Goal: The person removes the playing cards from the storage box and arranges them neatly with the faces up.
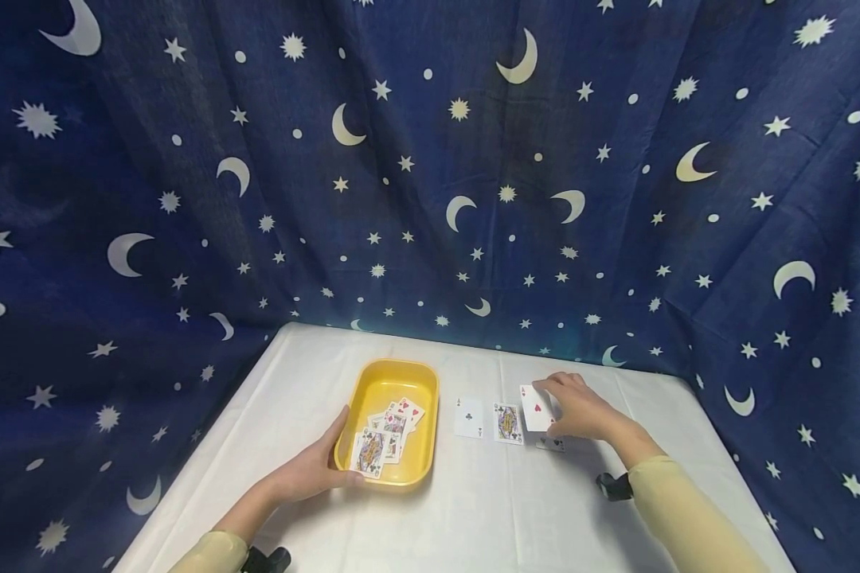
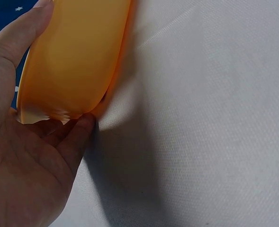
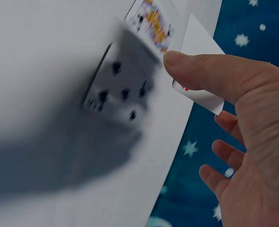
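In the head view, my left hand grips the near left corner of a yellow plastic tray. The left wrist view shows the thumb along the tray's rim and fingers curled at its underside. Several playing cards lie overlapping inside the tray, a queen on top. My right hand pinches an ace of hearts between thumb and fingers, raised above the table. Beneath it, partly covered in the head view, lies a black-suited number card. To its left are a face-up queen and an ace of clubs.
A white cloth covers the table. Dark blue fabric with moons and stars hangs behind and along both sides. The right hand's shadow falls across the cloth and the number card in the right wrist view.
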`<state>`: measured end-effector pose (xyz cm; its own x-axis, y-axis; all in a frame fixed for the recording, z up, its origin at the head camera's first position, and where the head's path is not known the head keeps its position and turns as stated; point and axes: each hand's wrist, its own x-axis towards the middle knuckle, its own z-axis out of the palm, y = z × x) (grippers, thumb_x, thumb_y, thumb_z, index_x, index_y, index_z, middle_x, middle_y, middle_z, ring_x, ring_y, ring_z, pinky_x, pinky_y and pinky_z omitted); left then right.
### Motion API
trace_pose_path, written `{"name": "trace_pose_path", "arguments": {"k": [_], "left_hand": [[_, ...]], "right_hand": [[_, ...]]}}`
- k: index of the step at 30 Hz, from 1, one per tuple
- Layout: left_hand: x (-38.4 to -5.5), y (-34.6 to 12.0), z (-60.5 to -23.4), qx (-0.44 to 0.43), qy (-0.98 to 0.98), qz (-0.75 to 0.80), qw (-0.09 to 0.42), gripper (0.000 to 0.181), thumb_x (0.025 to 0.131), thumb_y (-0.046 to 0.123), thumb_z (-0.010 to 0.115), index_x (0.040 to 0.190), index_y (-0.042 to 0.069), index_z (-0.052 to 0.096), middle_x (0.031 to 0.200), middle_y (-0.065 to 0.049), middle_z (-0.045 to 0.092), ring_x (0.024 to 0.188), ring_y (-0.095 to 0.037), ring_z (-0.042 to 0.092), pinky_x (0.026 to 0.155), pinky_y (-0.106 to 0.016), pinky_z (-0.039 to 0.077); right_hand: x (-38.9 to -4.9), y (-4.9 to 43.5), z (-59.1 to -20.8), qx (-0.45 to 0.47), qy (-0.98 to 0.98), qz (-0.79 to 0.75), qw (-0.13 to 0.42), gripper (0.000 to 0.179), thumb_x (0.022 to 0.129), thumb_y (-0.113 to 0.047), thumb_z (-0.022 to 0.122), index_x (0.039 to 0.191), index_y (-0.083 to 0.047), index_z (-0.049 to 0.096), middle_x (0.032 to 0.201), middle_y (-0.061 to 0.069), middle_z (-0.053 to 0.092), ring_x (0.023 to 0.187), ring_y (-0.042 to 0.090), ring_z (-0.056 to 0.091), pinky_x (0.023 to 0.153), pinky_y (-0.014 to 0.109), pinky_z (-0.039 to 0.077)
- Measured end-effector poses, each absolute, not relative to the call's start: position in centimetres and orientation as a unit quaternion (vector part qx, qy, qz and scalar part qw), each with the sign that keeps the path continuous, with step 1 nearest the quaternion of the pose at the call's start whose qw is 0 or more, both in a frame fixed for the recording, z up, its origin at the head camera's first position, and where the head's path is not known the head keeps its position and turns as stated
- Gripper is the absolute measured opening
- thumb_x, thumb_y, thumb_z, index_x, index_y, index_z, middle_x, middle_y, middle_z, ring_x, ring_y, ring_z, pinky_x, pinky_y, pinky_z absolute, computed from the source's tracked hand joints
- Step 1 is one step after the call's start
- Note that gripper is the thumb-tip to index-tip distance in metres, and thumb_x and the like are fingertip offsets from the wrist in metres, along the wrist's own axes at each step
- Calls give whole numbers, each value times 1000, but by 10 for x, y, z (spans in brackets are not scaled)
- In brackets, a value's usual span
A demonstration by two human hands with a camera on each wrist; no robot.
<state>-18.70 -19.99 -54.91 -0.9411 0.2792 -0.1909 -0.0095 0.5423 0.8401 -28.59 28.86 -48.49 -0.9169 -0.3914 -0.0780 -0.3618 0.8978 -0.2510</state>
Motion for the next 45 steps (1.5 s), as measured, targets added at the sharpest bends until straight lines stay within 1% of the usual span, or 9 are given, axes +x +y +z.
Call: {"name": "trace_pose_path", "arguments": {"k": [5, 10, 15, 17, 22, 32, 37, 45], "left_hand": [[-186, -199, -548, 77, 867, 467, 152, 132, 74, 49, 90, 166, 18, 0, 171, -15, 10, 154, -39, 14, 121, -59, 16], [-185, -199, -547, 76, 869, 465, 152, 131, 75, 48, 90, 166, 18, 0, 170, -15, 11, 154, -39, 15, 121, -60, 17], [-187, -199, -548, 80, 868, 466, 151, 131, 75, 48, 90, 166, 17, 0, 171, -15, 11, 154, -37, 16, 121, -57, 18], [-187, -199, -549, 81, 867, 468, 151, 132, 75, 48, 90, 166, 17, 0, 171, -14, 11, 154, -36, 16, 122, -57, 17], [-186, -199, -548, 80, 868, 467, 151, 131, 75, 47, 90, 166, 17, 0, 170, -15, 11, 154, -37, 16, 121, -58, 17], [-186, -199, -547, 76, 864, 473, 155, 131, 75, 46, 90, 166, 18, 0, 171, -15, 10, 154, -38, 15, 121, -59, 16], [-186, -199, -548, 77, 864, 473, 154, 131, 76, 47, 90, 166, 18, 0, 171, -15, 11, 154, -38, 15, 121, -60, 16], [-184, -202, -548, 91, 866, 468, 149, 132, 75, 48, 90, 166, 18, -1, 170, -15, 10, 154, -36, 16, 122, -57, 15]], "right_hand": [[-283, 310, -493, -179, 974, -120, 72, 88, 69, -20, 93, 147, -8, 54, 144, 20, 50, 129, 42, 42, 106, 65, 39], [-278, 327, -499, -156, 975, -127, 90, 88, 68, -20, 93, 146, -5, 54, 143, 25, 49, 130, 46, 41, 107, 68, 37], [-275, 339, -503, -145, 975, -132, 108, 87, 68, -16, 93, 145, -3, 54, 141, 27, 50, 127, 47, 41, 107, 69, 35], [-275, 342, -505, -138, 975, -130, 117, 87, 68, -16, 93, 145, -3, 54, 141, 26, 50, 128, 47, 41, 108, 69, 35], [-275, 349, -510, -114, 976, -127, 137, 88, 67, -17, 94, 145, -4, 54, 142, 25, 50, 128, 46, 42, 107, 71, 34], [-275, 360, -516, -98, 977, -123, 147, 88, 65, -18, 95, 143, -2, 56, 139, 26, 52, 126, 48, 43, 105, 73, 35], [-275, 364, -515, -95, 976, -121, 151, 88, 65, -17, 94, 142, -1, 56, 140, 27, 51, 125, 49, 42, 105, 73, 35], [-274, 366, -516, -89, 975, -121, 162, 88, 65, -16, 94, 143, -1, 55, 143, 30, 48, 127, 50, 41, 104, 74, 35]]}}
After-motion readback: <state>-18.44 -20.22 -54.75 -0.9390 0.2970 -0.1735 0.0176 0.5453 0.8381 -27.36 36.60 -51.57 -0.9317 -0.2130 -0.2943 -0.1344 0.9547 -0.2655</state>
